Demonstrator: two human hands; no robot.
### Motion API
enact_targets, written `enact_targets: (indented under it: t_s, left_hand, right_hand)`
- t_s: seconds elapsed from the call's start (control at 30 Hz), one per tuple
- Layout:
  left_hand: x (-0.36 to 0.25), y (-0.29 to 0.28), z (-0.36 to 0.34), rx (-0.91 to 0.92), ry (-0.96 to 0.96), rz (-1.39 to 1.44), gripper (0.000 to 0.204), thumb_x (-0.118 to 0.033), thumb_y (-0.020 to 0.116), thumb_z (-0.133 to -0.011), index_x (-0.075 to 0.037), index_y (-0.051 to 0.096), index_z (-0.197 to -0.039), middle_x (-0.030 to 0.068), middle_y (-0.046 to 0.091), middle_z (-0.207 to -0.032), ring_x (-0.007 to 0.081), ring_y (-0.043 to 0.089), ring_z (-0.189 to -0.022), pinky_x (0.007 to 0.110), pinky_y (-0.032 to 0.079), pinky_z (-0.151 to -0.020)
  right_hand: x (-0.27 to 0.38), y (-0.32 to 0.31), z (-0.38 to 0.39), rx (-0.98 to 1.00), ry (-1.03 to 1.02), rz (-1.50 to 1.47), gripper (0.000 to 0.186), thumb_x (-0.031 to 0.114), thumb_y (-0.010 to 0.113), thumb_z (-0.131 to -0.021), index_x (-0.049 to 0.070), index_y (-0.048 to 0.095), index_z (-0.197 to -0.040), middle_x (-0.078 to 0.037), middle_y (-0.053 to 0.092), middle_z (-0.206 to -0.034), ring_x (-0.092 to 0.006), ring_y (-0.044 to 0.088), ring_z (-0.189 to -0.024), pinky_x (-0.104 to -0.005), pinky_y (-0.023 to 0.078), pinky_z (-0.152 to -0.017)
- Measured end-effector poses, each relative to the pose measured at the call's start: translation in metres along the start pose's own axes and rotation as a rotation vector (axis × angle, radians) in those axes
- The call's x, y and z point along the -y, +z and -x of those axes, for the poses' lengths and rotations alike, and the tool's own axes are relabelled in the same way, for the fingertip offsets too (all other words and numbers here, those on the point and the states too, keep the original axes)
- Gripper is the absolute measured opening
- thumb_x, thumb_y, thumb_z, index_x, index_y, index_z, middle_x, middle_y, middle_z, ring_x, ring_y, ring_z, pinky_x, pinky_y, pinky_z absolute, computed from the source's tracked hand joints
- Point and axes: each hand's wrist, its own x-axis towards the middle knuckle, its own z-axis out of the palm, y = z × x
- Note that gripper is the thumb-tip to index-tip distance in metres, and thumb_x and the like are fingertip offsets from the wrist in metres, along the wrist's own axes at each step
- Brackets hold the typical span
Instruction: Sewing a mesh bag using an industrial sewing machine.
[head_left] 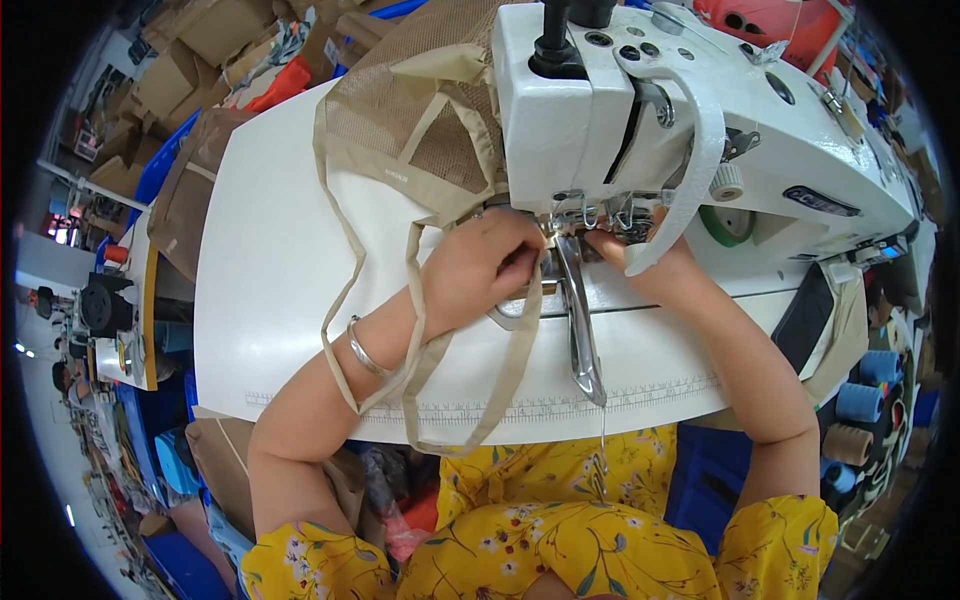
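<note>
My left hand [478, 268] is closed, with thumb and fingertips pinched on a beige fabric strap [522, 365] just left of the needle area. The strap loops down over the table's front edge. Another strap hangs across my left forearm, which wears a silver bangle [368, 348]. Behind that hand lies a brown mesh bag [440, 145] with beige edging. My right hand [655, 268] reaches in beside the presser foot [565, 222] of a white sewing machine [560, 130]; its fingertips are largely hidden there. Between both hands, a long metal binding folder [578, 330] points toward me.
A curved white guard [705, 150] arches over my right hand. Green tape roll [727, 224] sits under the machine arm. A dark phone [803, 318] lies at the table's right, near thread cones [860, 402]. Cardboard boxes [190, 85] are piled at the far left.
</note>
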Motion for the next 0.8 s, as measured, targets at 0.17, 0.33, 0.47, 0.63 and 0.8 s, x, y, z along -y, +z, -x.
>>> enact_targets:
  t_s: [0.17,0.33,0.47,0.63,0.8]
  left_hand:
    - [-0.006,-0.006,-0.004,0.036,-0.192,0.131,0.017,-0.006,0.065,-0.082,-0.004,0.064,-0.099,0.0127,0.064,-0.09,0.0292,0.063,-0.083,0.036,0.051,-0.073]
    - [-0.006,-0.002,-0.003,0.031,-0.053,0.015,0.021,-0.003,0.068,-0.08,-0.005,0.066,-0.1,0.011,0.064,-0.095,0.0264,0.064,-0.085,0.034,0.052,-0.072]
    - [-0.006,-0.002,-0.001,0.009,0.219,-0.26,0.026,-0.003,0.071,-0.076,-0.008,0.065,-0.1,0.007,0.063,-0.102,0.0261,0.063,-0.092,0.037,0.054,-0.075]
    - [-0.002,0.0,0.0,-0.006,0.161,-0.116,0.024,-0.002,0.069,-0.079,-0.007,0.064,-0.102,0.0098,0.066,-0.103,0.0292,0.065,-0.096,0.038,0.054,-0.076]
    - [-0.001,0.002,-0.001,0.026,-0.021,-0.05,0.022,-0.002,0.066,-0.083,-0.006,0.063,-0.105,0.0128,0.067,-0.102,0.0327,0.066,-0.09,0.039,0.054,-0.075]
  right_hand:
    - [-0.012,0.014,-0.003,-0.093,-0.085,-0.082,0.051,0.032,0.083,-0.074,-0.005,0.058,-0.099,-0.016,0.069,-0.09,-0.0289,0.068,-0.087,-0.0379,0.052,-0.074]
    - [-0.028,0.02,-0.005,-0.194,-0.057,-0.125,0.053,0.033,0.084,-0.072,-0.004,0.059,-0.101,-0.016,0.067,-0.094,-0.0302,0.067,-0.089,-0.037,0.053,-0.075]
    - [-0.021,0.018,-0.004,-0.111,-0.074,-0.111,0.054,0.032,0.084,-0.073,-0.004,0.057,-0.103,-0.018,0.066,-0.096,-0.031,0.066,-0.09,-0.0373,0.052,-0.077]
    - [-0.027,0.015,-0.001,-0.075,-0.099,0.146,0.045,0.013,0.076,-0.083,-0.003,0.053,-0.119,-0.009,0.067,-0.106,-0.0194,0.065,-0.094,-0.0344,0.053,-0.083]
    - [-0.068,0.025,-0.012,-0.169,-0.092,0.149,0.039,0.01,0.071,-0.081,-0.004,0.052,-0.112,-0.016,0.065,-0.103,-0.0288,0.064,-0.093,-0.0381,0.052,-0.081]
